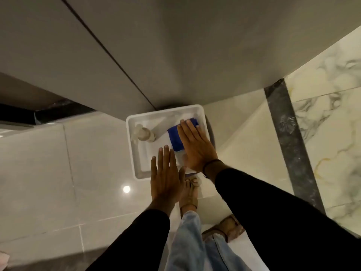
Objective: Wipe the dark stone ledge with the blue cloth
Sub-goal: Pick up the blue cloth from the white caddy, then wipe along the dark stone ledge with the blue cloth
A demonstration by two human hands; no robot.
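A folded blue cloth point(176, 136) lies inside a white plastic tub point(130, 145) on the pale tiled floor. My right hand point(196, 147) hovers flat over the tub with fingers spread, its fingertips over the cloth's right edge; I cannot tell whether it touches the cloth. My left hand point(166, 176) is open and flat over the tub's near rim, holding nothing. The dark stone ledge point(45, 112) shows at the left edge, under the grey wall panels.
A clear spray bottle point(143, 133) lies in the tub's left part. A dark stone strip point(289, 137) runs down the marble wall at right. My sandalled feet point(190, 194) stand just behind the tub. Grey wall panels fill the top.
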